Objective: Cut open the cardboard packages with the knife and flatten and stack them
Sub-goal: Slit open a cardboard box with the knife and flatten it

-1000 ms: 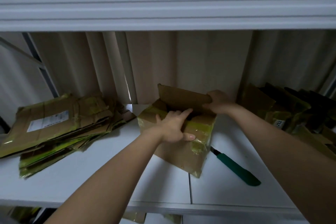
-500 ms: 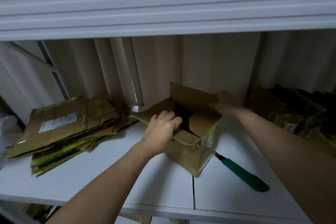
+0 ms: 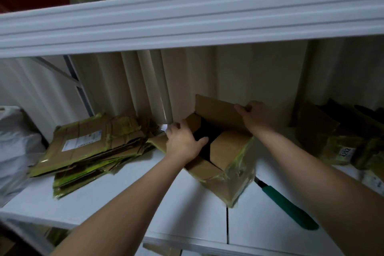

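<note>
A brown cardboard box [image 3: 226,164] with yellow-green tape stands on the white shelf [image 3: 187,210], its top flaps spread and a dark opening showing. My left hand [image 3: 182,143] presses on the box's left flap, thumb at the edge of the opening. My right hand [image 3: 252,115] grips the upright back flap at its right end. A knife with a green handle [image 3: 288,207] lies on the shelf right of the box, touched by neither hand. A stack of flattened cardboard [image 3: 91,147] lies at the left.
Several unopened taped packages [image 3: 340,139] are piled at the right. A white upper shelf beam [image 3: 187,18] crosses overhead. A white bag [image 3: 14,151] sits at the far left. Pale curtains hang behind the shelf.
The box's top has gone from nearly closed to open. My left hand pulled the left flap outward and down; my right hand held the back flap up. The view tilted up.
</note>
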